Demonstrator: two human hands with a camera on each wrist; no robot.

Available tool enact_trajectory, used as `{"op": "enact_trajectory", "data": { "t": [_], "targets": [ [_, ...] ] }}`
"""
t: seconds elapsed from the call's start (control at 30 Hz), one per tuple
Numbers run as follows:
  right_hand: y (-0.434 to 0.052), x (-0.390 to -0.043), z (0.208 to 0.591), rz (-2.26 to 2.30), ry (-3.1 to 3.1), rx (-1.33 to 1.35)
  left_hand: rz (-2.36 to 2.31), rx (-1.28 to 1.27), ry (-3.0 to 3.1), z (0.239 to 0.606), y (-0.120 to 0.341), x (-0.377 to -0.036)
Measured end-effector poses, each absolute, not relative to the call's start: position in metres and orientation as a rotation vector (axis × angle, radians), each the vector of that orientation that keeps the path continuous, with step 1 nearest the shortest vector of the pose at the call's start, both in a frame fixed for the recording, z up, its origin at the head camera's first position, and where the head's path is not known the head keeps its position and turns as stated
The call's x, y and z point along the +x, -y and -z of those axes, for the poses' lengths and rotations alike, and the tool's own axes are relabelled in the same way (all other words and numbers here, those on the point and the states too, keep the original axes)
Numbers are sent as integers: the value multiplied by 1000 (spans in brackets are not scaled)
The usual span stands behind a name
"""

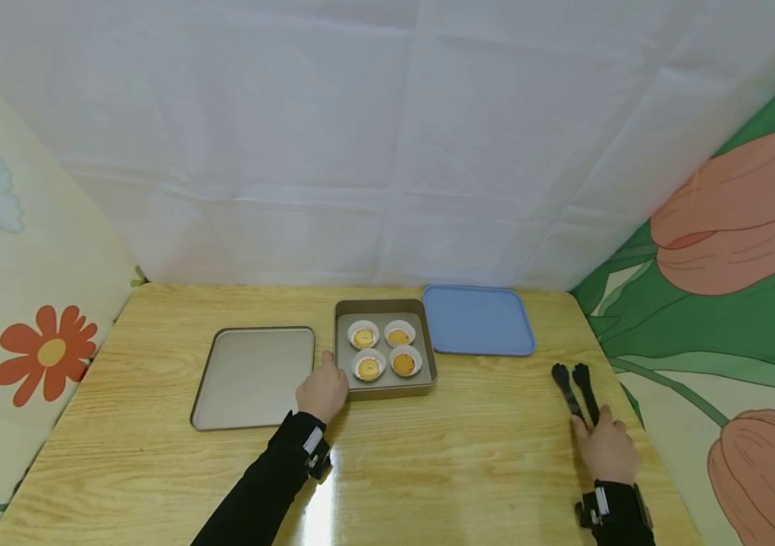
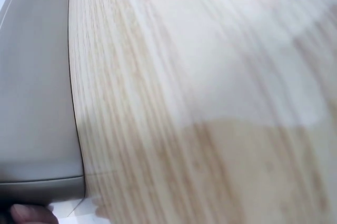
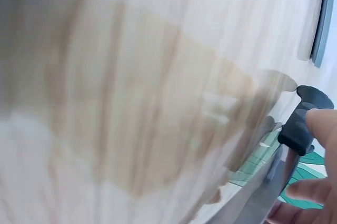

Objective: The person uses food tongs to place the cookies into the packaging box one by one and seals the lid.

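A deep, square baking pan (image 1: 394, 392) stands in the middle of the table, holding several yellow pastries (image 1: 403, 365) in white paper cups (image 1: 363, 324). My left hand (image 1: 323, 391) is at the pan's left wall near its front corner; one fingertip shows beside that corner in the left wrist view. How its other fingers lie is hidden. On the right, my right hand (image 1: 609, 449) grips metal tongs with black tips (image 1: 572, 383). The tips point away from me and stand slightly apart. In the right wrist view the thumb and fingers lie around the tongs (image 3: 297, 129).
A shallow grey-beige tray (image 1: 254, 379) lies left of the pan. Behind and to the right, close against the pan, is a blue tray (image 1: 478, 320). A white cloth (image 1: 387, 152) hangs along the table's back edge, with patterned panels (image 1: 735, 303) at both sides.
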State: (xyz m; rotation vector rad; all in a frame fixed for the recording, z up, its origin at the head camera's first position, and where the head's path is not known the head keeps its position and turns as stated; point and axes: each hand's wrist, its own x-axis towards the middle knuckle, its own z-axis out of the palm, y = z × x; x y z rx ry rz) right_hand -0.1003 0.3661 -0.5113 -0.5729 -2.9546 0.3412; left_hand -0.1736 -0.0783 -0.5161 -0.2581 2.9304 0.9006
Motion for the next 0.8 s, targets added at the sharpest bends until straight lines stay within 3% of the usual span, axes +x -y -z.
{"op": "enact_trajectory", "data": {
  "t": [0.3,0.8],
  "targets": [
    [-350,-101,499,-279,2926,-530,-911,-238,-2940,513,78,-173],
    [-282,-119,480,-407,2808,-38,-952,-248,-2942,517,82,-173]
  ]
}}
